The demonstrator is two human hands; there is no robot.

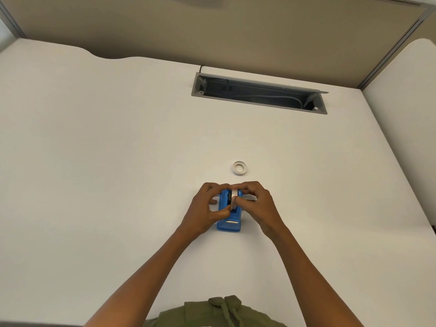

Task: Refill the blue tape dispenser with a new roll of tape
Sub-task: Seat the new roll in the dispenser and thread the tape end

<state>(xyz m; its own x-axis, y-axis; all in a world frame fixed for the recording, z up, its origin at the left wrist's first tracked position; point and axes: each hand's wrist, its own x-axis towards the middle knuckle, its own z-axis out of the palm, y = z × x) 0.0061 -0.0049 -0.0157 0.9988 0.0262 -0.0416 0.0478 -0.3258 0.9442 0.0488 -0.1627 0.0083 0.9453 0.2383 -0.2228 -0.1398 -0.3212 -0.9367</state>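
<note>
The blue tape dispenser (229, 221) stands on the white desk in front of me, its metal cutter facing me. A white roll of tape (235, 195) sits upright in its cradle. My left hand (205, 208) curls round the dispenser's left side, thumb near the roll's front. My right hand (257, 204) pinches the roll from the right with curled fingers. A second white tape ring (240, 168) lies flat on the desk just beyond my hands, untouched.
The white desk (118, 161) stretches wide on all sides. An open grey cable tray (259, 94) with wires is sunk into the desk at the back. Beige partition walls close off the back and right.
</note>
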